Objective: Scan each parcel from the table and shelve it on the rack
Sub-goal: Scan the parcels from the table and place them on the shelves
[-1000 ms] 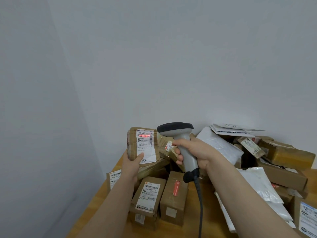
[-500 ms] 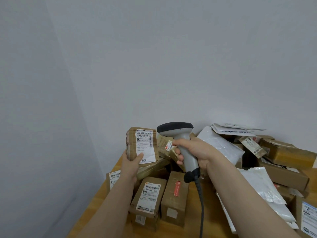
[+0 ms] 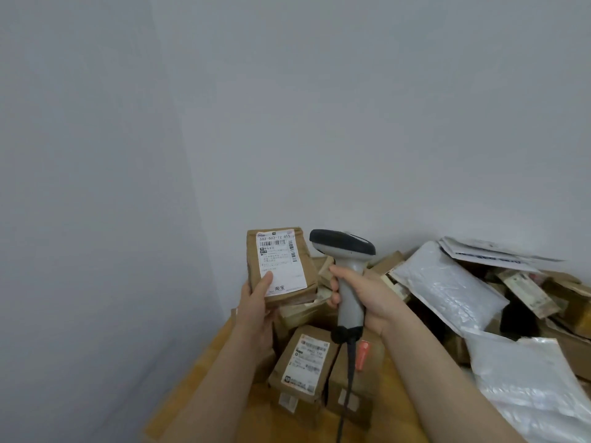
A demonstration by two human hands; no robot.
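Observation:
My left hand (image 3: 256,310) grips a small brown cardboard parcel (image 3: 305,260) from below, thumb pressed on its white shipping label, which faces me. The parcel is held upright above the pile. My right hand (image 3: 367,298) grips the grey handle of a barcode scanner (image 3: 343,247) just right of the parcel; its dark head points left toward the label. No red scan line shows on the label. The scanner's black cable hangs down over the table.
A wooden table (image 3: 204,388) carries a heap of brown boxes (image 3: 303,362) and white plastic mailers (image 3: 447,289) spreading to the right edge. Bare grey walls meet in a corner behind the table. No rack is in view.
The red scan line on the label has gone out. The parcel has tilted slightly and come nearer to the scanner; the view has shifted left.

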